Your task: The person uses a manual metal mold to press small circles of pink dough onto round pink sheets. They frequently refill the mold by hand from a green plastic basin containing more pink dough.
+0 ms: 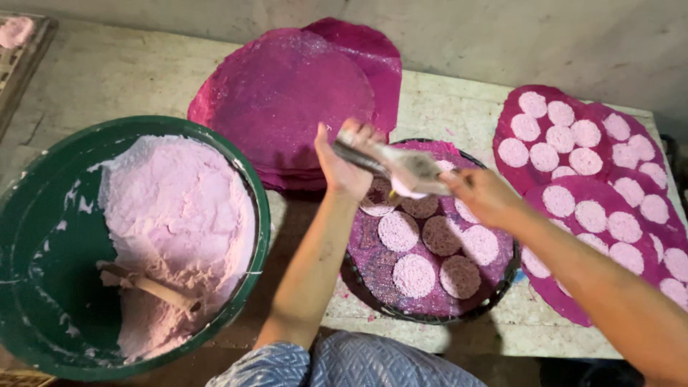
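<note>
Two hands are working over a round tray [373, 304] lined with a magenta sheet. Left hand [342, 163] is gripping the handle end of a metal press [387, 166], fingers wrapped tight; right hand [481, 193] is closing on its other end, likely steadying it so the pink paste drops squarely. Press is hanging just above the far row of pink discs [416, 276], which are lying apart from one another, probably so they don't fuse. Green tub [43, 215] of pink dough is sitting near left, a wooden stick [154, 287] resting in it, within easy reach. Stacked magenta sheets [287, 93] are lying far centre. Filled sheets [566, 136] of discs are overlapping at right, crowding the right forearm.
</note>
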